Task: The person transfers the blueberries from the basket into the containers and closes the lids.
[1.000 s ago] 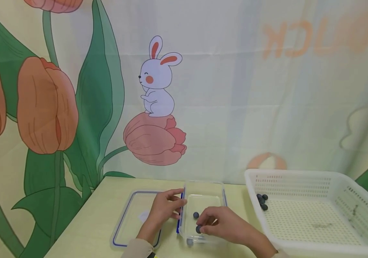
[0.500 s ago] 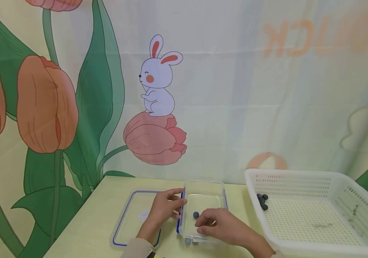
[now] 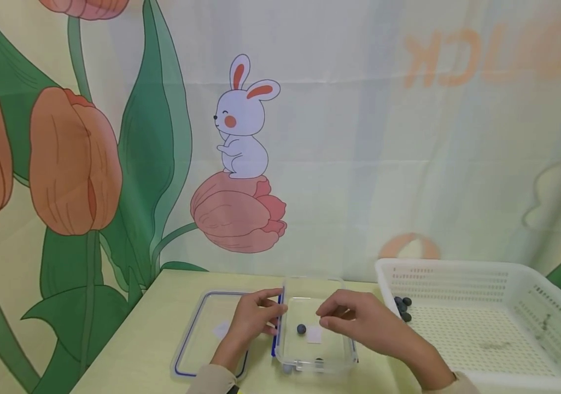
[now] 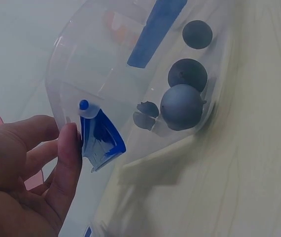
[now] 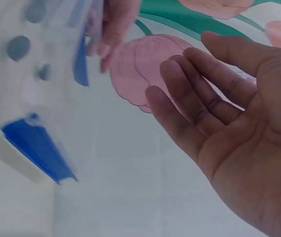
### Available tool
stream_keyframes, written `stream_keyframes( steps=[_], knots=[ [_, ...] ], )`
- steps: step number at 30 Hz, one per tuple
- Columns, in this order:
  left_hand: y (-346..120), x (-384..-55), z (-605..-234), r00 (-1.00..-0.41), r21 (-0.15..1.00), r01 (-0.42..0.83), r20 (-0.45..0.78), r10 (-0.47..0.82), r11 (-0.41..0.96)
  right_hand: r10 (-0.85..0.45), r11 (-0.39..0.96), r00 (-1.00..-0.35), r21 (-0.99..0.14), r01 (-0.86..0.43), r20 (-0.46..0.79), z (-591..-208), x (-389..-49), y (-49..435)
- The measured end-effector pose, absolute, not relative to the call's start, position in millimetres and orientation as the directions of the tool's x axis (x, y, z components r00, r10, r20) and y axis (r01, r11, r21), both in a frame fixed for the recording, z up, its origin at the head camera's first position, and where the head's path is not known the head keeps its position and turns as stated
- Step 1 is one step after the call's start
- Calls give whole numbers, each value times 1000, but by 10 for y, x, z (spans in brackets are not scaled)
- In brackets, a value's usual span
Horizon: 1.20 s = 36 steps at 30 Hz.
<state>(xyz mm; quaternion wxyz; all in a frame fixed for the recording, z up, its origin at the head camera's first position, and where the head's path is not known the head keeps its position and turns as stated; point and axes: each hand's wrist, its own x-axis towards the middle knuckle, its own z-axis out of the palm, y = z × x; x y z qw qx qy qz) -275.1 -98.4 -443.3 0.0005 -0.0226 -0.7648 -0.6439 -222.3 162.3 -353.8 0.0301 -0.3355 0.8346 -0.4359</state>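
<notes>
- The left hand (image 3: 256,314), at the lower centre of the frame, held the left side of a clear rectangular plastic container (image 3: 337,350) with blue clips, its fingertips and thumb at the rim.
- The right hand (image 3: 361,323) grasped nothing; its fingers curved loosely over the container's right edge, palm bare.
- Three round dark-blue berries (image 4: 187,74) showed inside the container.
- A flat clear plastic lid (image 3: 197,339) with a blue seal lay off, left of the container, partly behind the left hand.
- At lower right stood a white perforated plastic basket (image 3: 457,339), a small berry cluster (image 3: 402,308) near its left wall.
- Progress seemed partial: three berries were in, the cluster remained in the basket, and the lid was not on.
</notes>
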Motion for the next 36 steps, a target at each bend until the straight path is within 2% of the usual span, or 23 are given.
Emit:
stream_keyframes(
  steps=[5,9,15,24,36],
  knots=[
    [-980,-2750,-4426,-999,986,37,31,36,162,-577,431,-762,-684,-589,293,-3267,-2234,1785],
    [-987,-2750,-4424,-999,986,42,36,39,160,-572,438,-762,-673,-596,303,-3091,-2266,1930],
    [-999,-2745,-4426,-999,985,41,36,33,165,-538,490,-805,-683,-541,251,-2951,-2385,2161],
    [-988,-2740,-4419,-999,983,32,28,27,179,-495,580,-834,-623,-525,242,-3042,-2687,2630],
    [-977,-2764,-4454,-1000,982,15,12,18,188,-449,565,-884,-723,-397,134,-3302,-2958,3075]
  ],
)
